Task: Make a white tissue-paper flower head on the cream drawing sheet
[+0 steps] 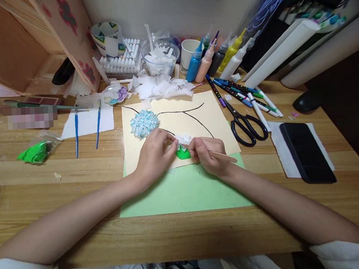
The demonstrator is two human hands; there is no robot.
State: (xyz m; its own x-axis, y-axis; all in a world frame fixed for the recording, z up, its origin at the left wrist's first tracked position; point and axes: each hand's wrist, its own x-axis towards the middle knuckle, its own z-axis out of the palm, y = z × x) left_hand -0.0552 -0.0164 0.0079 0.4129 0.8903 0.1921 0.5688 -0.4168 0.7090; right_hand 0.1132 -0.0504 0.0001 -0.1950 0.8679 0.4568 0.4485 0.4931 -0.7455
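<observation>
A cream paper sheet (193, 117) with black drawn branches lies on a green sheet (183, 191) on the wooden desk (24, 180). A blue-and-white tissue flower (144, 123) is stuck at its upper left. My left hand (154, 154) pinches white tissue pieces (184, 139) at the sheet's lower middle, beside a green leaf shape (183, 153). My right hand (206, 155) is closed round a thin wooden stick (225, 157), its fingertips at the same tissue.
Black scissors (246, 124) and several markers (244, 95) lie right of the sheet. A black phone (306, 151) rests on white paper. Paint bottles (211, 59), a tissue bowl (160, 58), a palette (115, 93), two blue brushes (86, 126) and a green bag (36, 151) surround the work.
</observation>
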